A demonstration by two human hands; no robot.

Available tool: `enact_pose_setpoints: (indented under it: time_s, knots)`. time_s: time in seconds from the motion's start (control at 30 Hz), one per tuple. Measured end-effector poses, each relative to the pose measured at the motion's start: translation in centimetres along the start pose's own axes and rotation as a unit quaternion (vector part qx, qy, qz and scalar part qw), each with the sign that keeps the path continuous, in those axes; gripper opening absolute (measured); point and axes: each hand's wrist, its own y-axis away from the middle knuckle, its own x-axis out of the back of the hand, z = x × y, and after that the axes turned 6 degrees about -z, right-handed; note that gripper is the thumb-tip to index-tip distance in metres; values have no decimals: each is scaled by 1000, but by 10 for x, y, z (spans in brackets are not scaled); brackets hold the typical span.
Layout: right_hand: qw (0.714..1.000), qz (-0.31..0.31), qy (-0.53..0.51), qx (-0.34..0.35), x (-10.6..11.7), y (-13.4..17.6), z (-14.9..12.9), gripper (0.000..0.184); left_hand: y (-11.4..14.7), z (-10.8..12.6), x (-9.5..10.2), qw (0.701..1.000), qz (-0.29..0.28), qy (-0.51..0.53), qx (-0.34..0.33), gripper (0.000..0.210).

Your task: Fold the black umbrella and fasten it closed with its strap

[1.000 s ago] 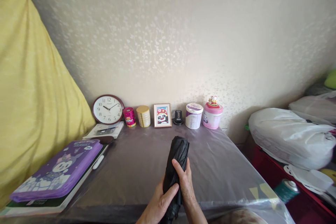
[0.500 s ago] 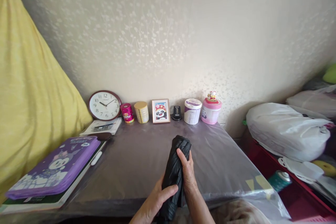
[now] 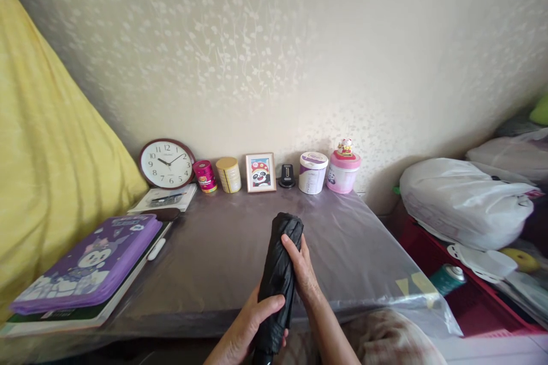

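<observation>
A folded black umbrella (image 3: 276, 274) is held between my two hands at the table's near edge, tilted with its top leaning away to the right. My left hand (image 3: 252, 322) wraps its lower part, thumb across the front and a fingertip showing on the far side. Higher up, my right hand (image 3: 302, 265) grips the right side with the thumb lying on the cloth. The cloth is rolled close, and a dark handle end shows at the bottom of the view. Most fingers are hidden behind the umbrella.
Along the wall on the table (image 3: 205, 274) stand a clock (image 3: 167, 163), two small cans, a panda picture frame (image 3: 261, 172), a small black device and two tubs. A purple folder (image 3: 88, 262) lies left. A red bin (image 3: 475, 308) with bags stands right.
The umbrella and both hands have shifted slightly left and more of the umbrella's lower end shows. Both hands keep their hold. The whole view has moved a little.
</observation>
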Motion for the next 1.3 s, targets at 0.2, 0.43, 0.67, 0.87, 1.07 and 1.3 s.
enact_pose_setpoints:
  time_s: [0.2,0.43,0.67,0.87,1.07,1.3]
  knots:
    - [986,-113,-103,-57,22,-7,2,55,6,3,0,999,-24,28,21,48]
    - [974,-200,64,-81,44,12,20,37,5,5,0,997,-40,64,-9,46]
    - [959,-247,88,-104,61,17,27,33,13,14,2,999,-35,5,-26,55]
    - [959,-241,116,-88,66,16,26,31,19,21,8,996,-58,-39,-47,59]
    - [960,-223,124,-118,64,27,44,33,27,31,6,992,-93,-62,-54,70]
    - [965,-205,123,-112,65,38,41,36,30,36,5,989,-106,-91,-58,64]
